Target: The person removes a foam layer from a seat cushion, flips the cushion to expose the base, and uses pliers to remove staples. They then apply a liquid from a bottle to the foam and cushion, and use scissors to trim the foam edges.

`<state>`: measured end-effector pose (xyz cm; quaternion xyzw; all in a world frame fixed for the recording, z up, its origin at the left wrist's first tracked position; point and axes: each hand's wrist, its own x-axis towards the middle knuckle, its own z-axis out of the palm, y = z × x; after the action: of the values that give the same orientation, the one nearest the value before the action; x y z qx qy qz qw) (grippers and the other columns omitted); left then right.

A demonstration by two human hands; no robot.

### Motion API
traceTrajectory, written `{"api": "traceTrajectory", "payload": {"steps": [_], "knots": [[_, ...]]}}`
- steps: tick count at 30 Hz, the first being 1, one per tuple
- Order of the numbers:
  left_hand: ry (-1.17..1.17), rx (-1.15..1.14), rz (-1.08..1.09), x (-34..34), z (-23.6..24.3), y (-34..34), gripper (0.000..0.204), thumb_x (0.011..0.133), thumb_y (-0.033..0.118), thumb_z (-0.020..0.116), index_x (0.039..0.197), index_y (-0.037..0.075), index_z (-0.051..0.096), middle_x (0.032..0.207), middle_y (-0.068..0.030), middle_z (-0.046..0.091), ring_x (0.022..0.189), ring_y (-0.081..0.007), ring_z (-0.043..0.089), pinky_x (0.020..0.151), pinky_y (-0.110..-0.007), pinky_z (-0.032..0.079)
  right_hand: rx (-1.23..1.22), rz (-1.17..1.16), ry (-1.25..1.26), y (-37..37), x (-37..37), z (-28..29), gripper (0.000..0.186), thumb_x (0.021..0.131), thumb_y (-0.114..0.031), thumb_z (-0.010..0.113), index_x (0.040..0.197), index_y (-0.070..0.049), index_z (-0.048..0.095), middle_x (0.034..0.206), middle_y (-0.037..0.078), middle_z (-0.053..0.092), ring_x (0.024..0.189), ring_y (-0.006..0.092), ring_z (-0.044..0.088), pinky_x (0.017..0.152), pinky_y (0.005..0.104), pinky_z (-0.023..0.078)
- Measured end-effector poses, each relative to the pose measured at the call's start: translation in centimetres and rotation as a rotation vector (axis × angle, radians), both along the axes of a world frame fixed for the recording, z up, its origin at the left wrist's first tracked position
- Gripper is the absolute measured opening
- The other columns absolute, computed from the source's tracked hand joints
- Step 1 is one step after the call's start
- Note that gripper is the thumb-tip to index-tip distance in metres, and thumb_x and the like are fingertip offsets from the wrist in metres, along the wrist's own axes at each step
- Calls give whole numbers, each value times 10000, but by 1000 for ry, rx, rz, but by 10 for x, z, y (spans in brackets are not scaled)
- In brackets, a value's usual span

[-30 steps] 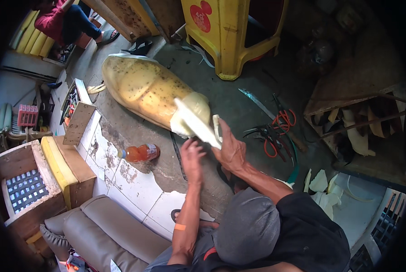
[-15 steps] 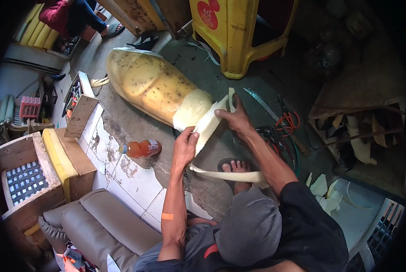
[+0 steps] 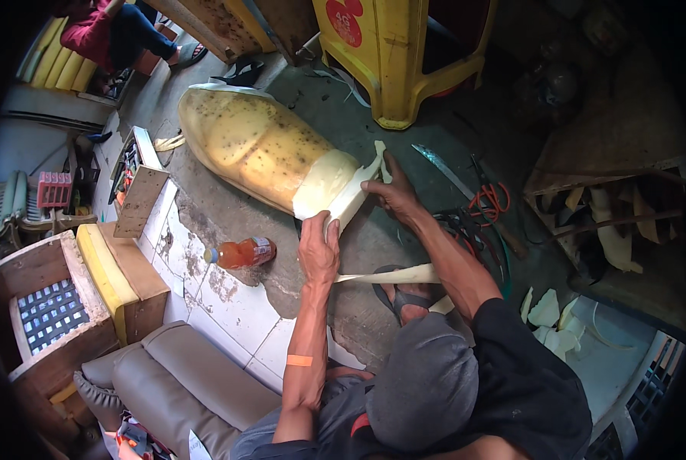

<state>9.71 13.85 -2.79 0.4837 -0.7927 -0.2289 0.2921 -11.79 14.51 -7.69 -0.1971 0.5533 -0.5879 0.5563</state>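
Note:
A yellowed, speckled foam seat cushion (image 3: 247, 146) lies on the floor, with a paler foam section (image 3: 324, 184) round its near end. Against that end my two hands stretch a cream foam strip (image 3: 352, 198). My left hand (image 3: 318, 249) is closed on the strip's near part, fingertips at the cushion's lower corner. My right hand (image 3: 395, 192) pinches the far part between thumb and fingers, and a loose end sticks up beyond it. A long tail of foam (image 3: 389, 274) trails from beside my left hand across my sandaled foot (image 3: 410, 299).
An orange drink bottle (image 3: 239, 253) lies left of my left arm. A long blade (image 3: 443, 170) and orange-handled tools (image 3: 487, 201) lie to the right. A yellow plastic stool (image 3: 400, 69) stands behind. Brown padded upholstery (image 3: 190, 376) is at lower left. Another person (image 3: 101, 38) sits far left.
Both hands have brought the foam strip up against the cushion's near end. My left hand has shifted right, and the trailing tail has swung up and straightened.

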Motion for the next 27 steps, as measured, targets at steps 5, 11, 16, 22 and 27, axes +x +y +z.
{"api": "traceTrajectory", "payload": {"steps": [5,11,16,22,27], "knots": [[-45,122,19,4,3,0,208,957,157,701,1142,72,741,988,-178,639,907,-344,668,824,-421,533,27,63,-25,-4,2,3,1068,776,-114,816,1627,-45,175,1046,73,608,606,77,488,465,247,373],[-19,219,0,-10,9,-1,211,970,181,671,1138,85,756,987,-174,650,916,-328,666,843,-405,523,35,54,-61,3,-14,-7,1052,788,-124,804,1634,-77,181,954,51,598,566,69,453,449,241,348],[289,723,-72,8,5,20,435,960,125,695,1371,27,590,980,-87,682,754,-102,624,648,-251,517,94,-2,167,50,-13,12,1051,783,-148,842,1622,-31,219,1298,156,589,743,118,605,615,249,505],[275,1280,-542,-11,-8,63,673,879,83,781,1455,4,442,912,-32,688,780,-96,621,687,-258,486,110,-315,482,209,-110,70,928,880,-165,807,1606,-23,246,1330,145,619,1229,225,591,1042,364,485],[486,1146,-252,-59,-1,70,360,1025,190,638,1324,13,544,869,-18,611,739,-115,583,702,-273,488,425,-130,579,324,-130,73,962,877,-306,809,1608,-29,249,1259,153,690,1222,229,627,1085,379,453]]}}
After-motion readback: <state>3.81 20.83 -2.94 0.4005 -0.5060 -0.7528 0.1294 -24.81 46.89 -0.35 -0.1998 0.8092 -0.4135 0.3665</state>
